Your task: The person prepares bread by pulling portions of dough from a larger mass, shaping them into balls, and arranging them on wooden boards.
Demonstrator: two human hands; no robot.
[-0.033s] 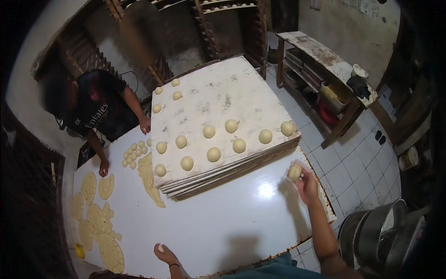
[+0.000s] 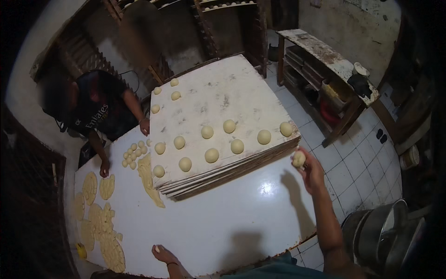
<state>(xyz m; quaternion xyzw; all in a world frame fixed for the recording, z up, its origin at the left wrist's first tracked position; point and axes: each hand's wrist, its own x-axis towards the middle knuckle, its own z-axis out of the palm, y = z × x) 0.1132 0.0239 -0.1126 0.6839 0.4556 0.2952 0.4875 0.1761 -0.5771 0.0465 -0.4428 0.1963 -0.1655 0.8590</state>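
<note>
My right hand point(image 2: 312, 172) is raised at the right table edge, beside the near corner of the board stack point(image 2: 218, 107), closed on a dough ball point(image 2: 298, 159). My left hand point(image 2: 165, 255) is low over the white table point(image 2: 232, 209), fingers curled round a small pale dough piece point(image 2: 157, 249). Several round dough balls point(image 2: 264, 136) sit spread out on the floury top board. Smaller balls point(image 2: 133, 147) cluster on the table left of the stack, near a strip of dough point(image 2: 151, 186). Flat, cut dough sheets point(image 2: 107, 246) lie along the table's left side.
A co-worker point(image 2: 102, 107) stands at the far left edge, both hands at the table. Wooden racks point(image 2: 209, 28) line the back. A floury bench point(image 2: 316, 51) holding trays is at back right. Metal pans point(image 2: 376, 232) stand at lower right on the tiled floor.
My right hand has risen slightly with the dough ball, toward the stack's corner. My left hand has shifted a little toward the left.
</note>
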